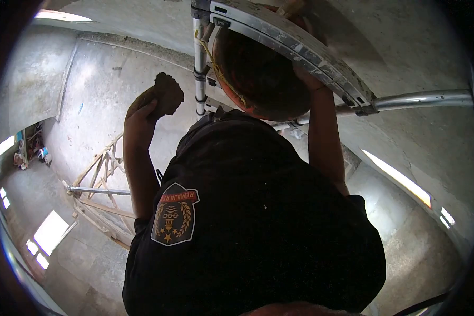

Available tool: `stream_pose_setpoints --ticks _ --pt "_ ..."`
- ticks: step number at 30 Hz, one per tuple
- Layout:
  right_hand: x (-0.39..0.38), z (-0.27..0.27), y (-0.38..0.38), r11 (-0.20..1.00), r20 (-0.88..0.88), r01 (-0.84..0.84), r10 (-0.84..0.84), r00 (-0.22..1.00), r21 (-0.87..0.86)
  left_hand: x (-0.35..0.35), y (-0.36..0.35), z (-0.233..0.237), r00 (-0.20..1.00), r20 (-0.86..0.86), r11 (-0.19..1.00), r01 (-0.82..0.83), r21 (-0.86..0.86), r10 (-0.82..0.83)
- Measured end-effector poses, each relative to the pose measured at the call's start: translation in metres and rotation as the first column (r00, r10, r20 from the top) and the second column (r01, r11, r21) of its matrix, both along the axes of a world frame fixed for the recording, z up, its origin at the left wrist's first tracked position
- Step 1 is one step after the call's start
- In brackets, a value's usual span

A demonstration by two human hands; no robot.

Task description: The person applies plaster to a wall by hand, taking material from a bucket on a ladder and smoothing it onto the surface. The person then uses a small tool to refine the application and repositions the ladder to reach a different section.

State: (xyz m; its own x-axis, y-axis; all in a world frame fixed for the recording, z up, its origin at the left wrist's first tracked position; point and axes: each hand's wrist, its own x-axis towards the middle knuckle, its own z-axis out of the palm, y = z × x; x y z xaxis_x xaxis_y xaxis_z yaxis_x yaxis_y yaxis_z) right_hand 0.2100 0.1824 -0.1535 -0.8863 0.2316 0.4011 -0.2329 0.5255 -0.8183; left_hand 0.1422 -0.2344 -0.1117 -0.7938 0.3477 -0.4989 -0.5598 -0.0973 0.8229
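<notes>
At the upper left, my left hand (141,111) is closed round a dark, flat piece with a ragged edge (168,95); whether it is a tool coated in mortar or a lump cannot be made out. My right hand (309,80) reaches to the inner right side of a round orange-rimmed basin (231,94). Its fingers are hidden by shadow and a metal ladder rail (300,50). The basin's inside looks dark, and a yellow cord (218,71) runs along its left side.
Metal poles (424,101) and ladder parts surround the basin. Below left stands a wooden frame (102,168) with a metal bar. Grey plastered walls (97,79) enclose the room, and bright openings (51,231) show at left and right. Assorted items (43,155) lie at the far left.
</notes>
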Motion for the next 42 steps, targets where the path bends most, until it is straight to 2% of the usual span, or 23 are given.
stream_pose_setpoints --ticks 1,2,3,5,9,11,12,13,14,15,16,17,18,20,22,24,25,27,31,34,37,40,42 --pt "0.003 0.007 -0.008 0.898 0.026 0.103 -0.126 0.992 0.429 0.000 0.002 0.002 1.000 -0.007 0.997 -0.018 0.075 0.018" --pt "0.009 0.013 -0.013 0.611 -0.005 0.162 -0.250 0.968 0.775 0.000 0.004 0.006 1.000 -0.007 0.997 -0.013 0.074 0.013" --pt "0.020 0.010 -0.016 0.609 -0.007 0.167 -0.256 0.967 0.775 0.000 0.006 0.011 0.998 -0.047 0.997 -0.031 0.064 0.034" --pt "0.047 0.004 -0.026 0.827 0.189 0.123 -0.266 0.945 0.549 0.000 0.007 0.021 0.995 -0.087 0.997 -0.044 0.057 0.049" --pt "0.094 0.055 -0.047 0.945 0.297 0.032 -0.135 0.945 0.327 -0.001 0.017 0.051 0.965 -0.261 0.999 -0.022 0.050 0.034" --pt "0.116 0.075 -0.049 0.961 0.050 0.015 -0.030 0.998 0.277 0.000 0.038 0.072 0.937 -0.350 0.994 -0.036 -0.105 -0.003" --pt "0.123 0.085 -0.049 0.925 -0.146 0.186 -0.144 0.979 0.333 -0.001 0.052 0.087 0.936 -0.351 0.994 -0.021 -0.111 -0.019" --pt "0.128 0.094 -0.049 0.864 -0.343 0.360 -0.240 0.908 0.351 -0.002 0.068 0.104 0.899 -0.364 0.962 0.176 -0.210 -0.244" --pt "0.131 0.106 -0.051 0.794 -0.448 0.543 -0.394 0.803 0.274 0.001 0.083 0.111 0.816 -0.353 0.880 0.358 -0.313 -0.458" --pt "0.135 0.114 -0.051 0.692 -0.533 0.700 -0.530 0.659 0.178 0.002 0.101 0.108 0.733 -0.394 0.832 0.503 -0.234 -0.554" --pt "0.137 0.114 -0.039 0.655 -0.645 0.744 -0.512 0.567 0.135 0.006 0.121 0.110 0.604 -0.428 0.740 0.568 -0.360 -0.672" --pt "0.138 0.111 -0.022 0.619 -0.745 0.781 -0.480 0.463 0.086 0.008 0.140 0.108 0.406 -0.520 0.653 0.574 -0.495 -0.751" --pt "0.139 0.109 -0.013 0.610 -0.745 0.789 -0.492 0.451 0.074 0.010 0.159 0.105 0.185 -0.567 0.565 0.542 -0.622 -0.803" --pt "0.137 0.107 0.003 0.346 -0.724 0.907 -0.559 0.404 0.239 0.012 0.195 0.098 -0.040 -0.394 0.308 0.553 -0.774 -0.918" --pt "0.129 0.102 0.009 0.336 -0.665 0.920 -0.642 0.382 0.204 0.014 0.223 0.075 -0.029 -0.281 0.219 0.551 -0.805 -0.959" --pt "0.123 0.092 0.020 0.366 -0.572 0.911 -0.713 0.405 0.189 0.012 0.245 0.049 -0.148 -0.155 0.062 0.497 -0.865 -0.977" --pt "0.116 0.086 0.024 0.399 -0.592 0.905 -0.697 0.404 0.148 0.012 0.253 0.036 -0.157 -0.144 0.048 0.494 -0.868 -0.977" --pt "0.106 0.079 0.020 0.360 -0.377 0.923 -0.843 0.384 0.136 0.011 0.267 0.008 -0.253 -0.006 -0.095 0.386 -0.918 -0.967" --pt "0.099 0.088 0.021 0.431 -0.362 0.902 -0.838 0.409 0.023 0.013 0.289 -0.041 -0.176 0.107 -0.168 0.380 -0.910 -0.979" --pt "0.102 0.089 0.020 0.433 -0.273 0.899 -0.874 0.402 -0.065 0.017 0.299 -0.055 -0.166 0.049 -0.092 0.266 -0.959 -0.985" --pt "0.106 0.093 0.020 0.402 -0.211 0.914 -0.890 0.405 0.059 0.022 0.306 -0.052 -0.068 0.066 -0.086 0.361 -0.929 -0.996" --pt "0.103 0.093 0.016 0.424 -0.178 0.904 -0.895 0.410 -0.052 0.026 0.311 -0.053 0.049 0.113 -0.079 0.450 -0.889 -0.992" --pt "0.102 0.092 0.019 0.435 -0.272 0.896 -0.876 0.398 -0.089 0.026 0.316 -0.053 0.127 0.135 -0.053 0.509 -0.859 -0.983"
